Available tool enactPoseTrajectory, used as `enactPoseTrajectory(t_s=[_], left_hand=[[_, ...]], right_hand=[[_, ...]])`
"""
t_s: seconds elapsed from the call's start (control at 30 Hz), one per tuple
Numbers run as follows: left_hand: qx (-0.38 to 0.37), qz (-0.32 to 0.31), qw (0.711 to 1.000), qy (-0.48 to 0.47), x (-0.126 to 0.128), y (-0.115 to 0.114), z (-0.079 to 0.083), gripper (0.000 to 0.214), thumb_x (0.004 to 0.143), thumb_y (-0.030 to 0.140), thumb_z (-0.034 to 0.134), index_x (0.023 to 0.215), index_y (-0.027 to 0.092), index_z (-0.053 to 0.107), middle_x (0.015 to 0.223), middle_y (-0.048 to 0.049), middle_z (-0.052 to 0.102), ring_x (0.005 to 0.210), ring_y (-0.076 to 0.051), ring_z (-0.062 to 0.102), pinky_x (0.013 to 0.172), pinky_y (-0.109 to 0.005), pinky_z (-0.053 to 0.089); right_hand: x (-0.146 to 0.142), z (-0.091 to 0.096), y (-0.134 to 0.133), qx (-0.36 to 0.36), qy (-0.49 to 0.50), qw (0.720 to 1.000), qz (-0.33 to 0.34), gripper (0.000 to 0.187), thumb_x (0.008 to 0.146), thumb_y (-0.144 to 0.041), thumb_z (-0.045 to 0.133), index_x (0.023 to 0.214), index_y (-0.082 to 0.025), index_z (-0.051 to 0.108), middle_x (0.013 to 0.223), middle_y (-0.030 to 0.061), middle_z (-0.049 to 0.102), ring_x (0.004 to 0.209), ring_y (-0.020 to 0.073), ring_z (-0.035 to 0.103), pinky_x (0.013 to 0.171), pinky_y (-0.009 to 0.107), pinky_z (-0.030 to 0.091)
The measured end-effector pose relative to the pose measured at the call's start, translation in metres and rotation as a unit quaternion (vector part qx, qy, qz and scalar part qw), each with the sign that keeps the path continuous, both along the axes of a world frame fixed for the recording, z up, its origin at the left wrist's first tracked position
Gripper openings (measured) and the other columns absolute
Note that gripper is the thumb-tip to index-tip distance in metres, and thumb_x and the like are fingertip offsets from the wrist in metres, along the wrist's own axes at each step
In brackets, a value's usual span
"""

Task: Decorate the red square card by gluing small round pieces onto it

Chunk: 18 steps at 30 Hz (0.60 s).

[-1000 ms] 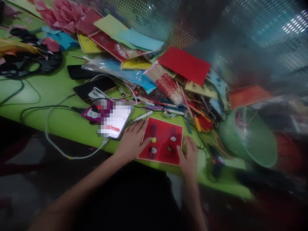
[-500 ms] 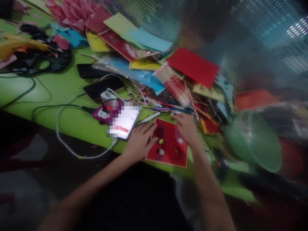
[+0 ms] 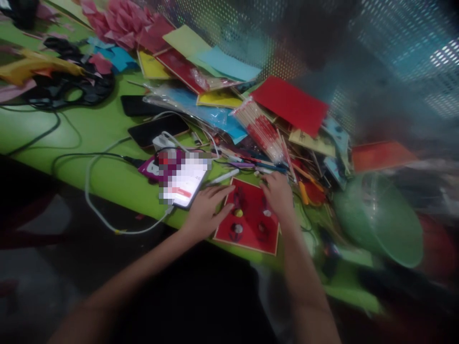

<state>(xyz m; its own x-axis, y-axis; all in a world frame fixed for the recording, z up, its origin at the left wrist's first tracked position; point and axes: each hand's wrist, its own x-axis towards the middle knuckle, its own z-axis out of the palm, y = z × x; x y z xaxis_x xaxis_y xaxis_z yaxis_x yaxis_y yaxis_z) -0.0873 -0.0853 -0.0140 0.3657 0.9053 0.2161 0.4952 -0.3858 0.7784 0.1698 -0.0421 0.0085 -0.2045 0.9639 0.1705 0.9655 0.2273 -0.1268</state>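
Note:
A square red card [image 3: 249,224] with a pale border lies on the green table near its front edge. Dark drawn marks and several small round spots, yellow and white, show on it. My left hand [image 3: 208,210] rests at the card's left side, fingers and thumb apart, fingertips over its edge. At the upper right corner is my right hand [image 3: 278,193], its fingers loosely bent and apart, with nothing visible in them. Just beyond its fingertips is a small pale object, too blurred to name. A white pen [image 3: 224,177] lies above my left fingertips.
Left of my hands a lit phone [image 3: 184,184] is plugged into a white cable [image 3: 93,200]. Behind lie dark phones [image 3: 158,130], a bag of sticks [image 3: 260,126], coloured papers [image 3: 290,105] and orange-handled scissors [image 3: 304,192]. A green bowl [image 3: 380,220] stands right, a black mask [image 3: 95,91] far left.
The whole view has shifted slightly. My right fingertips have drawn back a little from the small pale object. My left hand stays at the card's left edge.

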Motion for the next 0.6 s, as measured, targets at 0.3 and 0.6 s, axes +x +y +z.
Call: enactPoseTrajectory(t_s=[0.3, 0.6], left_hand=[[0.003, 0.005, 0.993, -0.120, 0.021, 0.016, 0.027, 0.032, 0.097, 0.030, 0.055, 0.128, 0.025, 0.064, 0.128, -0.0062, 0.070, 0.124, -0.025, 0.061, 0.108, -0.046, 0.046], [-0.187, -0.084, 0.926, -0.317, 0.062, 0.043, 0.036, 0.040, 0.091, 0.026, 0.062, 0.130, 0.018, 0.062, 0.124, -0.0107, 0.070, 0.114, -0.022, 0.066, 0.099, -0.038, 0.051]], right_hand=[[0.000, 0.003, -0.009, 0.024, 0.160, 0.987, -0.019, 0.016, 0.092, -0.028, 0.059, 0.103, -0.020, 0.067, 0.099, 0.0090, 0.069, 0.095, 0.0252, 0.061, 0.088, 0.041, 0.049], [-0.012, 0.025, -0.029, 0.065, 0.506, 0.860, 0.016, 0.016, 0.083, -0.026, 0.075, 0.097, -0.023, 0.067, 0.100, 0.0041, 0.072, 0.099, 0.0201, 0.069, 0.091, 0.039, 0.055]])
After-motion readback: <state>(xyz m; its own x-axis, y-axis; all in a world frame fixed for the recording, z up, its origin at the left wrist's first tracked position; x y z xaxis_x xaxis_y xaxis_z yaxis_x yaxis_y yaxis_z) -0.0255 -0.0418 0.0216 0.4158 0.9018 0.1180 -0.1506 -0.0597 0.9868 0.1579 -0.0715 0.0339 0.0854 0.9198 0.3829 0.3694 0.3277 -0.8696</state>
